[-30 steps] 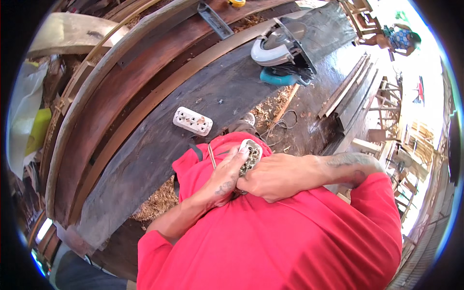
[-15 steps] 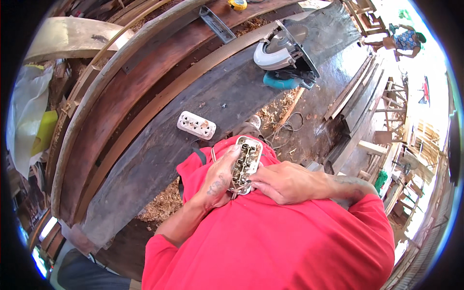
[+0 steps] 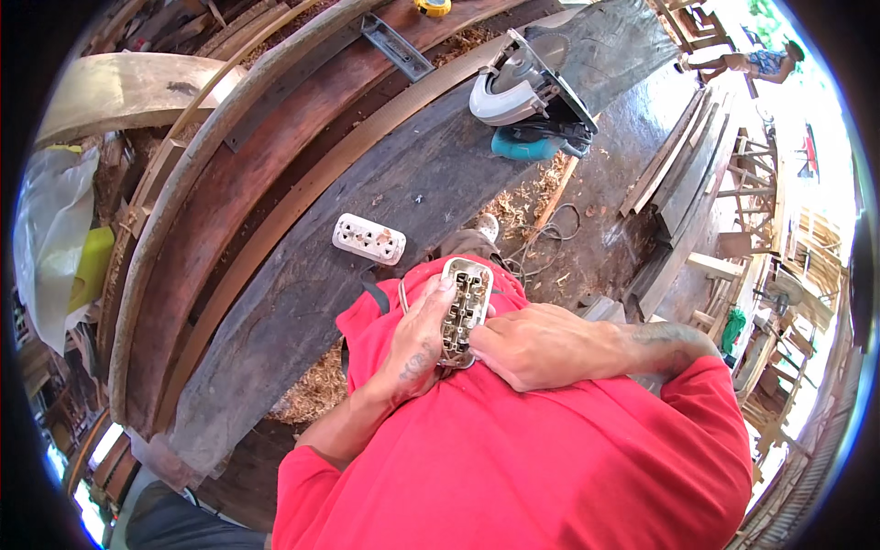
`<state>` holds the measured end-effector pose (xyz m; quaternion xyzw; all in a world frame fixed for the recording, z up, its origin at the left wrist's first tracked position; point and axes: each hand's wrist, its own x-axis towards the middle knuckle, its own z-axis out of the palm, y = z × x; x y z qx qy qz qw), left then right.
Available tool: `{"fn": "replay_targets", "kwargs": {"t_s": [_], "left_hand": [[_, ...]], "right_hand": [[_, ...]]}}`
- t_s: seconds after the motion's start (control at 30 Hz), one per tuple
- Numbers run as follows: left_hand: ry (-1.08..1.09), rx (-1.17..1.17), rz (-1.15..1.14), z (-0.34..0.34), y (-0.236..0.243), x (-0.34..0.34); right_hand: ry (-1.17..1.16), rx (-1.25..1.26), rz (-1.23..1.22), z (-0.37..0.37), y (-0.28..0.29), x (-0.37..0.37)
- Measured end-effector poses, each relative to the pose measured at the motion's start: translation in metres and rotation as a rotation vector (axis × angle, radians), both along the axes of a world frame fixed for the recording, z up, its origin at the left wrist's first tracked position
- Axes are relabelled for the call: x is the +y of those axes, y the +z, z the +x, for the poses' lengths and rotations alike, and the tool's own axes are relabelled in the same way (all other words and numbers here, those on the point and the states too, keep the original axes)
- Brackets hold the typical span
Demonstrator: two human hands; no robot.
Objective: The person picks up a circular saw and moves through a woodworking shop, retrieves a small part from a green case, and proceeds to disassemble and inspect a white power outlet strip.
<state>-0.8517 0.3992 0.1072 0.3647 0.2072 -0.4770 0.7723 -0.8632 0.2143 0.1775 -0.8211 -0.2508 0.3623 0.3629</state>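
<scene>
White oblong plastic socket cover (image 3: 368, 240) laid on dark-grey flat workbench (image 3: 275, 307); by left hand (image 3: 414, 346), white oblong plastic socket base (image 3: 467, 307) held before red cloth shirt (image 3: 513, 449), brass-coloured metal contacts (image 3: 473, 291) bared; 2 parts opened, not rejoined; base edge touched by curled right hand (image 3: 532, 346); whether anything pinched cannot be told

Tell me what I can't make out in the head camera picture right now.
Head view: whether the right hand pinches something small; its own curled fingers hide that.
Head view: the underside of the open socket housing, turned away from the camera over the left hand.
Head view: part of the yellow tape measure, cut off by the upper edge.
Head view: what the green bundle is; too small and blurred.
</scene>
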Motion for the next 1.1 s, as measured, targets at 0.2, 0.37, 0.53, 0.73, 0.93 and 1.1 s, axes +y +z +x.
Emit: {"fn": "replay_targets", "kwargs": {"t_s": [0.2,0.37,0.53,0.73,0.93,1.1], "left_hand": [[-0.022,-0.054,0.059,-0.002,0.001,0.003],[-0.078,-0.146,0.155,-0.017,-0.032,0.012],[-0.065,-0.216,0.186,-0.013,-0.025,0.012],[0.021,-0.048,0.097,-0.007,-0.021,0.010],[0.006,0.071,0.025,-0.003,-0.015,0.010],[0.038,0.022,0.000,-0.007,-0.026,0.008]], "right_hand": [[0.125,0.069,-0.050,0.010,0.001,0.005],[0.126,0.076,-0.030,0.012,-0.001,0.009],[0.157,0.101,-0.081,0.018,0.002,0.014],[0.001,0.149,-0.040,0.008,-0.004,0.005],[0.026,0.084,-0.046,0.011,0.000,0.007],[0.097,0.030,-0.048,0.015,0.000,0.009]]}}
